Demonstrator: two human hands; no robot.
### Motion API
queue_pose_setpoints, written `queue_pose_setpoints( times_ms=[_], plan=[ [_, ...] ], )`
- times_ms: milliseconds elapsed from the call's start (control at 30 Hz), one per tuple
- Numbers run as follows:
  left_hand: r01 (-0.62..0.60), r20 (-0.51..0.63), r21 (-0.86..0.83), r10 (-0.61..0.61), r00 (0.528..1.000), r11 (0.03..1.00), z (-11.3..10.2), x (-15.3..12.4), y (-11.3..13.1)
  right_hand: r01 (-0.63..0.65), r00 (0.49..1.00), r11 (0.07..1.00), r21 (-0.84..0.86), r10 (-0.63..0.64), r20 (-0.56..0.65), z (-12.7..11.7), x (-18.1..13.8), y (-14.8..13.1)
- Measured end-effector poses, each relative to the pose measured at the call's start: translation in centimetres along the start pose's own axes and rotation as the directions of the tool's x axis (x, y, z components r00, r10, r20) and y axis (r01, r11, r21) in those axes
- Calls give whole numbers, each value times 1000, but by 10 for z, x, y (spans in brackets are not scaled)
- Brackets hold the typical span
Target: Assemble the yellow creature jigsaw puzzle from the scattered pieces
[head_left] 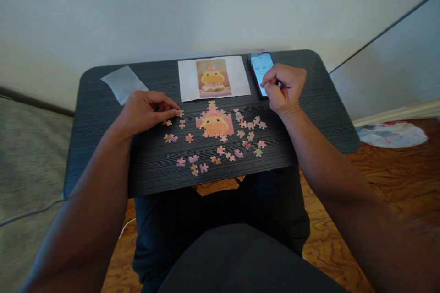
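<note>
Head view. Nearest the lens, the lap (223, 219) in dark clothing is filling the lower frame, with both forearms reaching over it to the worktop (103, 160).

The left hand (146, 112) is lying low on the surface. Its grip is drawn together, thumb and fingertips pinching a puzzle piece (180, 113) that is resting on the worktop, left of the assembled section (213, 123).

The right hand (285, 87) is hovering above the phone (261, 69) with its grip curled tight; whether it is holding anything cannot be told.

Loose pieces (220, 150) are lying scattered around the assembled section, near it but apart. A reference print (213, 78) and a plastic bag (123, 83) are sitting further back.

Judgement: the piece is looking thin, light and easily bent, so it is best taken by its edges with the fingertips.
</note>
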State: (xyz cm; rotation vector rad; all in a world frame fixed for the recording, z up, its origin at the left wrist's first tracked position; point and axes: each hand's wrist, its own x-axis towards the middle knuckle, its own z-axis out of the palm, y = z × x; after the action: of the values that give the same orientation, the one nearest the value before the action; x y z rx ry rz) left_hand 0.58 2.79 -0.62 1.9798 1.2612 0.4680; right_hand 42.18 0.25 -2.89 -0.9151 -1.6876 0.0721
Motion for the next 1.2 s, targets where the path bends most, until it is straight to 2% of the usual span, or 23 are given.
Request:
queue_pose_setpoints(
  times_ms=[267, 500, 633, 833, 900, 1067, 1200],
  plan=[
    [-30, -1, -21, 30, 1000, 999, 2, 1, 0, -3, 1000, 1000, -3, 3, 0, -1, 2, -2],
    [-10, 3, 21, 10, 1000, 1000, 1, 1, 0, 15, 1000, 1000, 2, -15, -24, -1, 0, 3],
    [-5, 5, 3, 5, 1000, 1000, 3, 2, 1, -22, 1000, 1000, 5, 22, -14, -3, -2, 5],
    [-94, 6, -12, 94, 996, 995, 0, -5, 9, -59, 998, 998, -3, 59, -7, -5, -2, 1],
    [-147, 54, -11, 148, 988, 989, -3, -10, 16, -49, 999, 999, 2, 49, -8, -5, -1, -1],
    [-208, 310, 14, 193, 931, 978, -5, -22, 38, -16, 1000, 1000, -4, 16, -27, -4, 1, -2],
    [-230, 366, 63, 192, 911, 971, 4, -25, 47, -37, 999, 999, -39, 36, -26, -4, 0, -1]
  ],
)
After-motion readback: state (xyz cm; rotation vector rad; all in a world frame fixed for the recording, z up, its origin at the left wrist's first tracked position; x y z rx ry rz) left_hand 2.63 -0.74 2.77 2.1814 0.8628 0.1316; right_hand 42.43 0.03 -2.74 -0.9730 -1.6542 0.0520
